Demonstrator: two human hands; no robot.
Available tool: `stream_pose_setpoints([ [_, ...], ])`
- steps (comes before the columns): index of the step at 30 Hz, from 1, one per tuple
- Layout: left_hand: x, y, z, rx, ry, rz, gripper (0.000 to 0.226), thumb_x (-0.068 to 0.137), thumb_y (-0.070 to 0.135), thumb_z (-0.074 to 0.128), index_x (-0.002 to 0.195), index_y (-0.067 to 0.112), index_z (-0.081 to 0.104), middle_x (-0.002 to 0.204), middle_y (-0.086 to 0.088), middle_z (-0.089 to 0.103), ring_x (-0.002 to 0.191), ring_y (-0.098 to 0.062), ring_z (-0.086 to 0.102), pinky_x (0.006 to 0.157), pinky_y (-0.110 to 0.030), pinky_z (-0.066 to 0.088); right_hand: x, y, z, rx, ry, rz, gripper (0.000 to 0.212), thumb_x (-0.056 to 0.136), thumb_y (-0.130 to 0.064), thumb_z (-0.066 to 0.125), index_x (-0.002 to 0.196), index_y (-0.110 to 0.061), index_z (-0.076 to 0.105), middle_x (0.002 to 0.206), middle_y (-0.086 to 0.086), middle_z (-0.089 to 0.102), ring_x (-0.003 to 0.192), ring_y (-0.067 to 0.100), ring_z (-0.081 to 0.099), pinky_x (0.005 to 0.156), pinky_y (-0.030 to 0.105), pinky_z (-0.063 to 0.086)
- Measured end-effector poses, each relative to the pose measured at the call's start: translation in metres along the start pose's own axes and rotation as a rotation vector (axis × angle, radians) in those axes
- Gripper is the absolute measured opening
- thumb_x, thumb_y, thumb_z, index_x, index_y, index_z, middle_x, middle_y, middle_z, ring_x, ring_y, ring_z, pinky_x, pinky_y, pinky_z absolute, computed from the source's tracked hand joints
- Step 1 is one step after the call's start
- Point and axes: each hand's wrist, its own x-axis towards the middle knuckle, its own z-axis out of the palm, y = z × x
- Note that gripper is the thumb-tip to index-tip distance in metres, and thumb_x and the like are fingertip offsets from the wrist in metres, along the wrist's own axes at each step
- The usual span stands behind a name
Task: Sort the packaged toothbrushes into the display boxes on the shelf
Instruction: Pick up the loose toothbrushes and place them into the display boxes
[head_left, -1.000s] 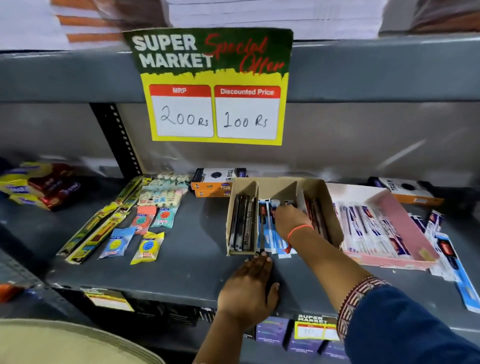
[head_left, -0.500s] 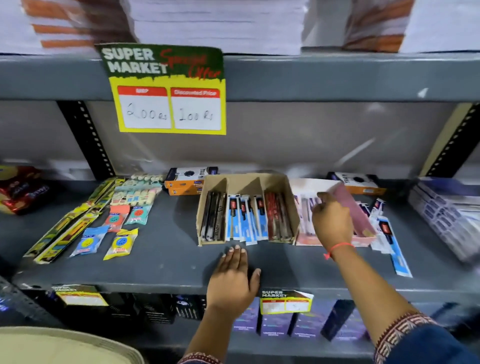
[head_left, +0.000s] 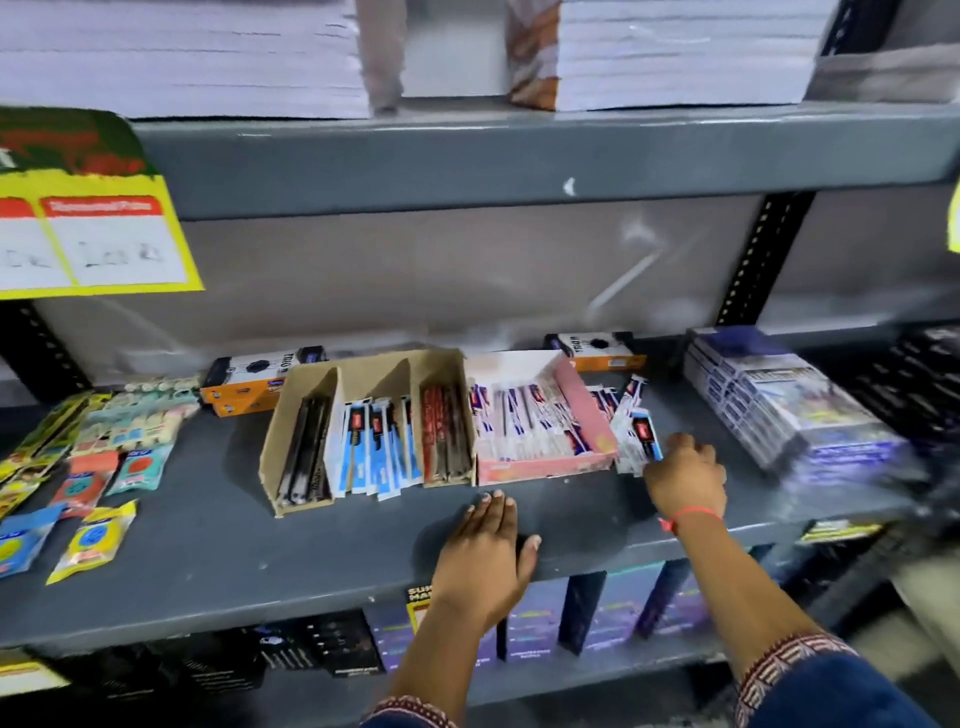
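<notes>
A brown cardboard display box (head_left: 291, 426) with three compartments stands on the grey shelf (head_left: 311, 545); it holds dark, blue-and-white and red packaged toothbrushes. Right of it sits a pink display box (head_left: 582, 395) with white-and-blue packs. A loose pile of blue-and-white toothbrush packs (head_left: 631, 426) lies right of the pink box. My right hand (head_left: 685, 478) rests on that pile, fingers closing on the nearest blue pack (head_left: 644, 434). My left hand (head_left: 488, 556) lies flat on the shelf's front part, fingers together, holding nothing.
Orange-and-black cartons (head_left: 249, 379) stand behind the boxes. Small yellow, blue and red sachets (head_left: 93, 535) lie at the left. A stack of blue-wrapped packs (head_left: 779, 405) fills the right. A price sign (head_left: 88, 234) hangs from the upper shelf; purple boxes (head_left: 613, 613) sit below.
My right hand moved from the brown box across the pink box to the loose packs on the right. The view swung right. My left hand stayed flat on the shelf.
</notes>
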Motion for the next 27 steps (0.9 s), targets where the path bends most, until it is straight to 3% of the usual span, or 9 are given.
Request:
stream_pose_setpoints([
  [7,0.01,-0.002,0.009,0.008,-0.012,0.033,0.059,0.098,0.047,0.014,0.147,0.014,0.008,0.157,-0.003,0.007,0.142,-0.014,0.002,0.106,-0.023,-0.009,0.028,0.005,0.004,0.029,-0.146,0.001,0.037,0.085,0.0,0.051,0.121,0.003,0.048,0.125,0.032,0.051,0.115,0.044,0.051,0.094,0.042,0.043],
  [9,0.011,-0.004,0.012,0.016,0.013,0.036,0.059,0.097,0.047,0.014,0.147,0.015,0.009,0.157,-0.003,0.008,0.142,-0.013,0.002,0.107,-0.023,-0.008,0.037,0.006,0.002,0.113,-0.162,0.04,0.038,0.081,0.005,0.053,0.119,0.004,0.052,0.122,0.029,0.058,0.115,0.041,0.054,0.094,0.04,0.045],
  [13,0.012,-0.004,0.014,0.04,0.04,0.031,0.059,0.096,0.047,0.016,0.146,0.015,0.012,0.156,-0.003,0.01,0.142,-0.014,0.004,0.107,-0.022,-0.008,0.046,0.011,-0.004,0.23,-0.171,0.108,0.025,0.081,-0.006,0.065,0.103,0.005,0.069,0.109,0.022,0.069,0.104,0.035,0.063,0.088,0.033,0.049],
  [16,0.011,-0.004,0.015,0.065,0.062,0.039,0.06,0.096,0.046,0.016,0.146,0.014,0.014,0.156,-0.004,0.013,0.142,-0.015,0.007,0.108,-0.023,-0.007,0.044,0.017,-0.01,0.627,-0.119,0.192,0.006,0.076,0.008,0.066,0.081,0.006,0.069,0.085,0.02,0.066,0.08,0.027,0.062,0.076,0.026,0.049],
  [18,0.011,-0.003,0.015,0.064,0.071,0.042,0.059,0.096,0.046,0.017,0.146,0.014,0.015,0.156,-0.004,0.014,0.142,-0.015,0.008,0.109,-0.023,-0.006,0.035,0.013,-0.021,0.938,-0.162,0.197,0.025,0.078,0.015,0.062,0.063,-0.005,0.059,0.065,0.014,0.061,0.055,0.017,0.059,0.053,0.014,0.048],
  [20,0.01,-0.003,0.014,0.064,0.077,0.044,0.059,0.096,0.046,0.018,0.146,0.014,0.016,0.155,-0.003,0.015,0.142,-0.014,0.009,0.11,-0.023,-0.005,0.018,0.003,-0.035,1.119,-0.264,0.131,0.031,0.079,0.015,0.059,0.061,-0.01,0.057,0.048,0.002,0.064,0.04,0.005,0.056,0.046,0.018,0.043],
  [22,0.01,-0.004,0.013,0.061,0.082,0.045,0.058,0.096,0.046,0.018,0.146,0.016,0.018,0.155,-0.002,0.017,0.141,-0.013,0.01,0.111,-0.023,-0.002,-0.002,-0.011,-0.044,1.229,-0.35,0.064,0.029,0.08,0.013,0.058,0.065,-0.011,0.061,0.044,-0.005,0.067,0.042,0.004,0.058,0.053,0.019,0.043],
  [27,0.007,-0.005,0.008,0.016,0.096,0.045,0.056,0.097,0.045,0.02,0.145,0.017,0.021,0.154,0.0,0.022,0.14,-0.012,0.018,0.111,-0.021,0.008,-0.052,-0.034,-0.058,1.399,-0.51,-0.105,0.02,0.075,0.009,0.061,0.07,-0.01,0.066,0.053,-0.002,0.072,0.047,0.003,0.065,0.046,0.012,0.051],
])
